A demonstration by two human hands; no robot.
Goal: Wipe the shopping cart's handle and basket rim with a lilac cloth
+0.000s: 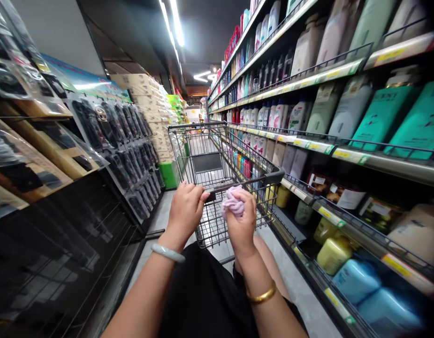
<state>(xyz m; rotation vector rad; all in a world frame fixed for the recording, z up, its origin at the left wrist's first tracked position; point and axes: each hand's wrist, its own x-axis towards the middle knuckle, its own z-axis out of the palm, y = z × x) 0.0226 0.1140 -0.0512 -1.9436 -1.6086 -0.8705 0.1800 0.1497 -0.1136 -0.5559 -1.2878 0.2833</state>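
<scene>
My left hand [186, 207] grips the dark handle bar [217, 188] of a wire shopping cart [202, 145], fingers curled over it. A pale bangle sits on that wrist. My right hand [242, 224] is closed around a crumpled light purple cloth [232, 203], held against the same handle. A gold bracelet circles the right wrist. The cart basket looks empty and points straight down the aisle.
Shelves of shampoo and lotion bottles [308, 108] line the right side, with tubs and refill packs [343, 263] low down. On the left hang racks of packaged dark goods [125, 136]. Stacked cartons [153, 112] stand further ahead on the left. The aisle floor is narrow.
</scene>
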